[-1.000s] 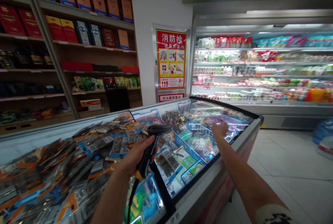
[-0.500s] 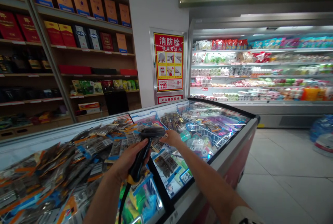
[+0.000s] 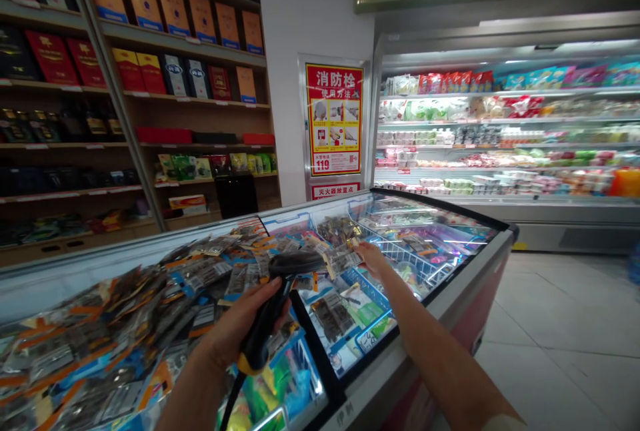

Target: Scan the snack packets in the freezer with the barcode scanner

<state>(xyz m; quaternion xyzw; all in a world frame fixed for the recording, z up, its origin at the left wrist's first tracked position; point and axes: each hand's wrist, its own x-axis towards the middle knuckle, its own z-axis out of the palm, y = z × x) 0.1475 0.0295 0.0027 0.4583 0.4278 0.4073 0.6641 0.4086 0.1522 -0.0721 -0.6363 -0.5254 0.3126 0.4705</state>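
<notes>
So the left hand (image 3: 237, 327) is wrapped around the grip of a black scanner (image 3: 265, 321), its cord (image 3: 230, 401) hanging below that wrist. The right hand (image 3: 373, 257) is well apart from it, fingertips pinching a small clear packet (image 3: 343, 261) right by the scanner's nose. Touching or just close? Can't tell, there's some blur.

My read: the step here is getting the packet in front of the scanner, and the next move calls for a flat, steady packet with its code facing the reader. Can't make out a code on it from here.

Containers: it's all happening over a chest freezer (image 3: 470, 287). Left of the left hand there's a big messy heap of packets (image 3: 125, 324), dark with orange and blue edges. Just below the right hand a blue basket (image 3: 367, 284) has green and white bags (image 3: 367, 314) beside it, maybe inside. Below the left hand, a wire basket (image 3: 306, 359) holds green, yellow and blue bags (image 3: 280, 381).
</notes>
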